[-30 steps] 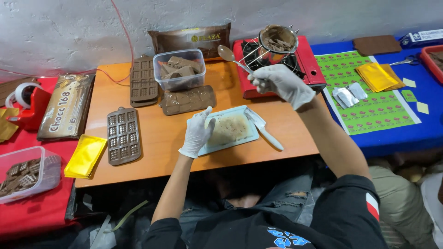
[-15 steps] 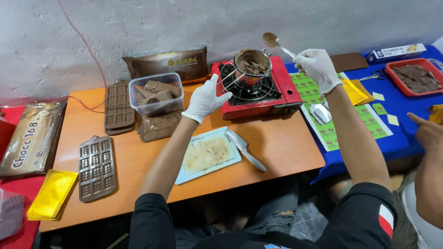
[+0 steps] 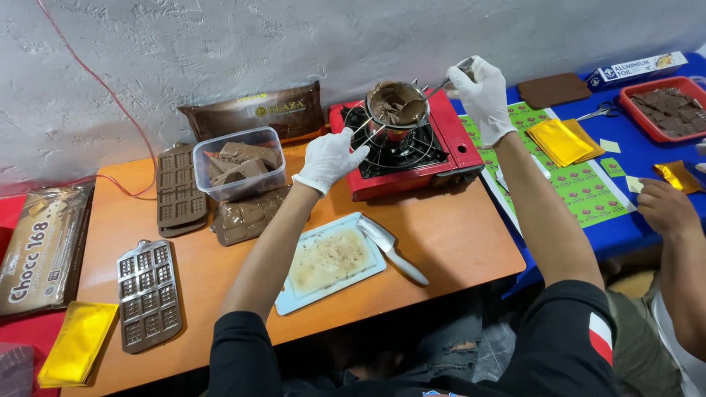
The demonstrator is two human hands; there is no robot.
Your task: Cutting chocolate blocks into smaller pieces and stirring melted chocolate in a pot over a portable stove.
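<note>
Counted: two white-gloved hands, left (image 3: 329, 159) and right (image 3: 483, 95) | one small metal pot of melted chocolate (image 3: 396, 106) | one red tabletop gas stove (image 3: 408, 151) | two brown bar-shaped chocolate moulds (image 3: 175, 189) (image 3: 148, 303) | one clear plastic tub of chocolate pieces (image 3: 238, 163) | one white cutting board (image 3: 329, 262) | one silver-handled knife (image 3: 392, 249)
</note>
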